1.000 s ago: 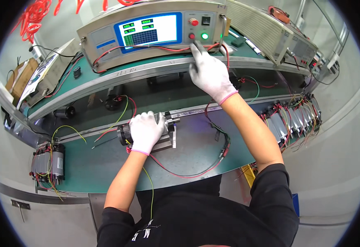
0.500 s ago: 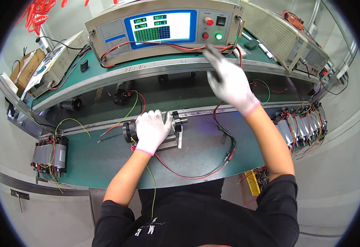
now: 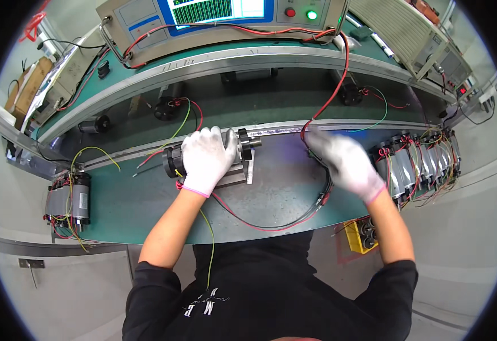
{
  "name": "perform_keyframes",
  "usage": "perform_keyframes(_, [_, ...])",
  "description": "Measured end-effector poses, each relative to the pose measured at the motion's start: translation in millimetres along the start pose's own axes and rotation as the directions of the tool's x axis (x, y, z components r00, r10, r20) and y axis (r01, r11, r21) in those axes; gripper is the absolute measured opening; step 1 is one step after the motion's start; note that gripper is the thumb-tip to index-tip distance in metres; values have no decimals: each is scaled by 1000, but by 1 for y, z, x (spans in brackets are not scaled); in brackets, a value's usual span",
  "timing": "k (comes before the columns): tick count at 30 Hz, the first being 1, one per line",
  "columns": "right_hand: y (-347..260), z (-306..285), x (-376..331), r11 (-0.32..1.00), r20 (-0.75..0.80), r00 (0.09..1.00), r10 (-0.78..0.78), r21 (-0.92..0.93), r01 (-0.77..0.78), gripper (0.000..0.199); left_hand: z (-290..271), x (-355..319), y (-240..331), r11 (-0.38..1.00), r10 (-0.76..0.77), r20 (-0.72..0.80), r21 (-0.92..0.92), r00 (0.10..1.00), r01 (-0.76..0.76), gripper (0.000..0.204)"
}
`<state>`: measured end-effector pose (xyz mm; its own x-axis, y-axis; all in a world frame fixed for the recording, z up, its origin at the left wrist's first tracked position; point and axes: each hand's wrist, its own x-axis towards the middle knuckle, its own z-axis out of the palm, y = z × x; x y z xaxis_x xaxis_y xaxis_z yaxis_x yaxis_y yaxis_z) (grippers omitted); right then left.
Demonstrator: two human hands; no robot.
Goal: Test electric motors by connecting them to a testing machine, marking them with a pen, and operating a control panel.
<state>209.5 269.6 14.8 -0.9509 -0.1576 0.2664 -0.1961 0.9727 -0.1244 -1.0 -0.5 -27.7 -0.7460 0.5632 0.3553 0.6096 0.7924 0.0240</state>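
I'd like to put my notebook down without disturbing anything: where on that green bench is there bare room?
The green mat is bare between the small motors at the left and the left hand resting on a motor. The near edge by the red cable loop is partly free. The right end is packed with a row of motors, next to the right hand.

A dark cylindrical motor [image 3: 175, 161] lies on its side on a metal bracket [image 3: 243, 173]. Its shaft end points to 3 o'clock, with red wires trailing toward 5 o'clock.
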Motion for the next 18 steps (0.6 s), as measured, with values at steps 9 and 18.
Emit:
perform_keyframes(9, [-13, -53, 170, 960, -426, 890, 163, -139, -243, 76, -1, -1, 0, 1000, 19, -43, 4, 999, -18, 45])
perform_keyframes(18, [4, -15, 13, 997, 303, 953, 5, 66, -26, 49, 14, -2, -6, 999, 12, -4, 47, 1000, -12, 46])
